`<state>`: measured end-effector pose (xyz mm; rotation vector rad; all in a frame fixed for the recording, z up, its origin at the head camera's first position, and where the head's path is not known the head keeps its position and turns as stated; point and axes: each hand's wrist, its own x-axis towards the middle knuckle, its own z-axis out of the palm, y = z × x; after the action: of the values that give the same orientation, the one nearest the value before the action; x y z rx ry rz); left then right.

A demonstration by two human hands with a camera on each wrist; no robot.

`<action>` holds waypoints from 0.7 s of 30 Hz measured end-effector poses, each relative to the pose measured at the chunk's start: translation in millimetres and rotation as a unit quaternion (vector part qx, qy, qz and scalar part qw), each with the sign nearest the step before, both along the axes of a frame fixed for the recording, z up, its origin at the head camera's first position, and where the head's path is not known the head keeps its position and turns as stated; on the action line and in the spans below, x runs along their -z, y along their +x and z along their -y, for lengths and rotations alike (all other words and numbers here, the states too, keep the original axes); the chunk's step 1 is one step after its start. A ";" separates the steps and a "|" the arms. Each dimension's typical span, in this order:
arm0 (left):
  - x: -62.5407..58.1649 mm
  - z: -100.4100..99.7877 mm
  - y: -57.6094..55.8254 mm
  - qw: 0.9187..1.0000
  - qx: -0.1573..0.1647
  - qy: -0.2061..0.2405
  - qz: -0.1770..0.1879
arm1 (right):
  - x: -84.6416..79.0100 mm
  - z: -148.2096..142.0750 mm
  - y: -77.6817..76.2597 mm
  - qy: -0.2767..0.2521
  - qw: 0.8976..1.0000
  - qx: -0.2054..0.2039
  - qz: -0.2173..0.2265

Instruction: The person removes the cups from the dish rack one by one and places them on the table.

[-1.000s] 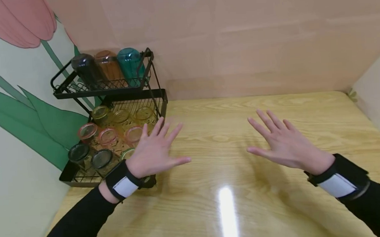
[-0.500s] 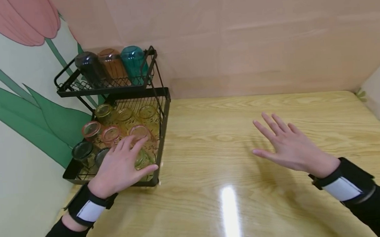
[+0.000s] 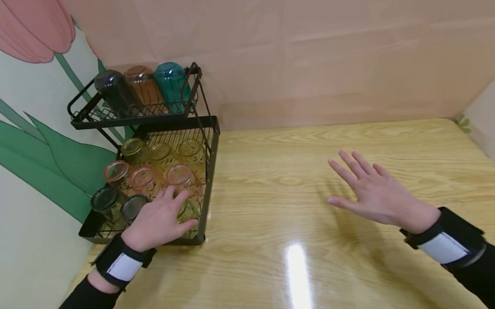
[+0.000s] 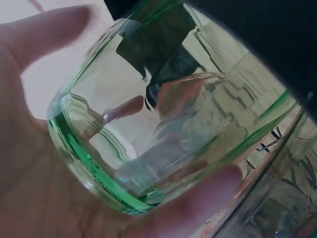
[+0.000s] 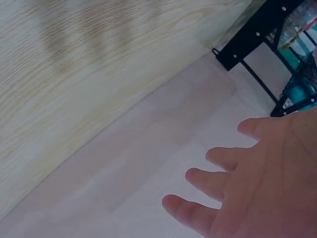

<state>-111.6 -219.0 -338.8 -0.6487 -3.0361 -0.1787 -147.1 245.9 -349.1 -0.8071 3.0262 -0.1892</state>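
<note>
My left hand reaches over the front right corner of the lower rack tier, around an upturned green-tinted drinking glass. In the left wrist view, the glass has its thick green base toward the palm. One finger lies along its side, while the thumb stands off with a gap. My right hand hovers above the wooden table with fingers spread, holding nothing. Its palm and fingers show in the right wrist view.
A black two-tier rack stands at the left. Its lower tier bears upturned yellow, pink and grey glasses. On top stand a dark glass, an amber glass and a teal glass. The wooden table meets a pinkish wall behind.
My left hand has moved left and down from above the table's edge of the rack to the green-tinted glass, its fingers drawing in from a wide spread. The right hand has barely moved.
</note>
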 end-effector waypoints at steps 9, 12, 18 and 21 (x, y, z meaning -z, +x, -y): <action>-7.0 -0.4 -4.9 0.999 0.009 0.015 0.043 | 4.3 2.0 -0.4 0.010 1.000 -0.026 0.000; -8.9 -0.6 -5.9 0.999 0.010 0.016 0.051 | 6.1 2.9 -0.9 0.007 0.999 -0.036 -0.010; -15.5 -0.4 -5.7 0.999 0.015 0.006 0.051 | 5.3 5.4 -0.8 0.002 0.999 -0.035 -0.017; -24.6 -0.2 -6.8 0.999 0.017 0.004 0.047 | 3.4 6.8 -0.4 -0.001 0.999 -0.034 -0.019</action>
<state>-118.4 -218.8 -314.1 -0.7110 -3.1129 -0.2271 -147.6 239.1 -352.5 -0.9227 3.0278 -0.1786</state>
